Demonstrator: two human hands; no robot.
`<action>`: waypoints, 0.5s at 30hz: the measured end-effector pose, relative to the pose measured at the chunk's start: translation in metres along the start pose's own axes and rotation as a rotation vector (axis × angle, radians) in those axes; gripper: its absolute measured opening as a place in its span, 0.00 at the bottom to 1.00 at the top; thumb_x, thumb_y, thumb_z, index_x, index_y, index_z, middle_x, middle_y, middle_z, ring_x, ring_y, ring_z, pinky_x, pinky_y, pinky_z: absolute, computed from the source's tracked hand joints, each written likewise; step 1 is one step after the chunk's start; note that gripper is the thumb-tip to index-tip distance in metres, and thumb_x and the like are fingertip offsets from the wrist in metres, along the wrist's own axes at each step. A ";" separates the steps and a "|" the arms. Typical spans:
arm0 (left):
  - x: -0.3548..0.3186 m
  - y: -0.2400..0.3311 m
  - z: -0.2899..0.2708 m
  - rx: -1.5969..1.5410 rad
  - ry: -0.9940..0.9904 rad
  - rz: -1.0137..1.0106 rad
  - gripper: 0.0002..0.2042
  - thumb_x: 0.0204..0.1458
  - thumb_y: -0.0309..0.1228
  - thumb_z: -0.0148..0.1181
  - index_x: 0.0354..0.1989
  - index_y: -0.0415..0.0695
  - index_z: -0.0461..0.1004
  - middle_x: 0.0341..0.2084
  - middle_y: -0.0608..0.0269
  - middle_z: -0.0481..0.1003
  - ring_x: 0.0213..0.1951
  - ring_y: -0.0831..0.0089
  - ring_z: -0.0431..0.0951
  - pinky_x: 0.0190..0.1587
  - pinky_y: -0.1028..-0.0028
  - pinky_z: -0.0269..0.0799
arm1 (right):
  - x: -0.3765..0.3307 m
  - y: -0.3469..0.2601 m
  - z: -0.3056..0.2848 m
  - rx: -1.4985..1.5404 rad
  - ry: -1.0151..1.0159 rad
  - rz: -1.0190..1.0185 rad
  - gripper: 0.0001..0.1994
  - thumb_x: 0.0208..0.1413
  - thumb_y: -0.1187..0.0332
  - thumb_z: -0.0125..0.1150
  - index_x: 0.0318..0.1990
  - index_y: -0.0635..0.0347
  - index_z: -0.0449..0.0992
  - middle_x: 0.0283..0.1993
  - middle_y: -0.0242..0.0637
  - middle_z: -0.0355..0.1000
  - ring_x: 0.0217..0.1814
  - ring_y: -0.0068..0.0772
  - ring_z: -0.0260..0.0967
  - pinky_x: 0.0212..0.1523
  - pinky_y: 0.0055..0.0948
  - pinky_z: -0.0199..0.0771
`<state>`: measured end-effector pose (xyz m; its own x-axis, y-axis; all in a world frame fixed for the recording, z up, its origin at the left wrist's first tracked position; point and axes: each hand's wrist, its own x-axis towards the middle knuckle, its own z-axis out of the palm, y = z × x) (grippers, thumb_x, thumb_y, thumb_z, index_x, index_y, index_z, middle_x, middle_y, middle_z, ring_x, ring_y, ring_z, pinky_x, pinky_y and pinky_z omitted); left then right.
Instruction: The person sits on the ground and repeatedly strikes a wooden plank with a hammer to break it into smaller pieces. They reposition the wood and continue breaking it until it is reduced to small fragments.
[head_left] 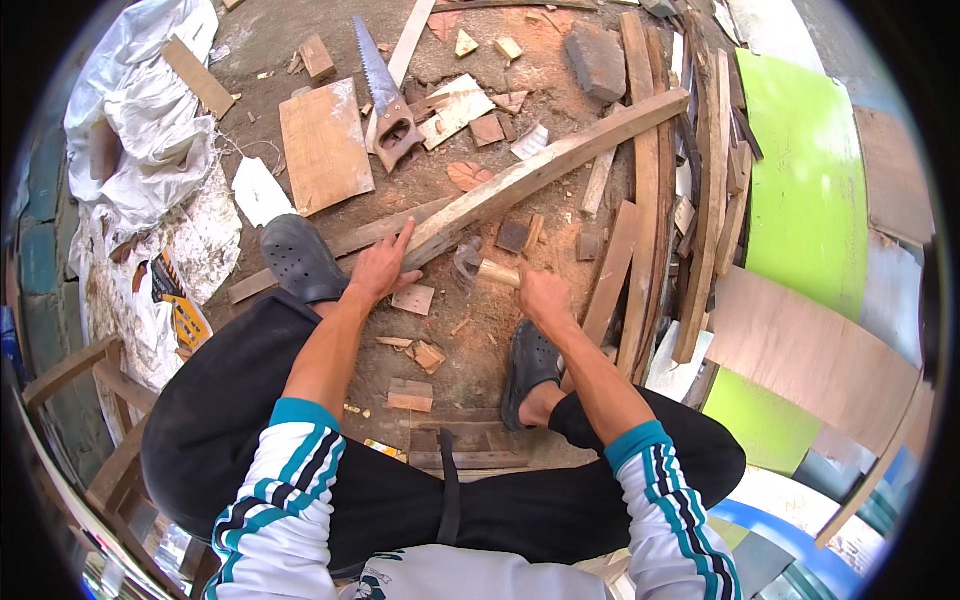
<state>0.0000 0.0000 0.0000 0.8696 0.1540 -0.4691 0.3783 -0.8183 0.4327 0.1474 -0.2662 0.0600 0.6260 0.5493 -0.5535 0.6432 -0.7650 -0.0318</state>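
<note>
while left hand (380, 265) steadies rough plank (545, 165), right hand (540, 293) grips hammer (480, 268).

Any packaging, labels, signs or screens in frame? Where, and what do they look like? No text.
Printed bag: on the ground at left, beside the left knee; crumpled, flat, yellow, black and orange.
White sacks: upper left, on the dirt; crumpled, plain white plastic.
No signs or screens visible.

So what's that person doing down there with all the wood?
A person squats on the dirt ground. The left hand presses on the near end of a long plank, while the right hand grips a hammer beside that end. A saw and a board lie farther off among wood scraps.
</note>
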 end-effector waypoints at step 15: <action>-0.058 0.074 0.030 -0.642 -0.092 -0.043 0.44 0.39 0.56 0.71 0.60 0.39 0.64 0.51 0.39 0.74 0.53 0.48 0.75 0.54 0.58 0.69 | -0.125 0.127 -0.094 0.173 -0.142 0.415 0.16 0.48 0.67 0.55 0.40 0.67 0.82 0.40 0.59 0.77 0.45 0.58 0.77 0.47 0.48 0.76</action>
<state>-0.0318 -0.0858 0.0363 0.8293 0.1077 -0.5484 0.5517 -0.3145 0.7725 0.1924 -0.4008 0.2034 0.7404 0.1428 -0.6569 0.2605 -0.9618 0.0846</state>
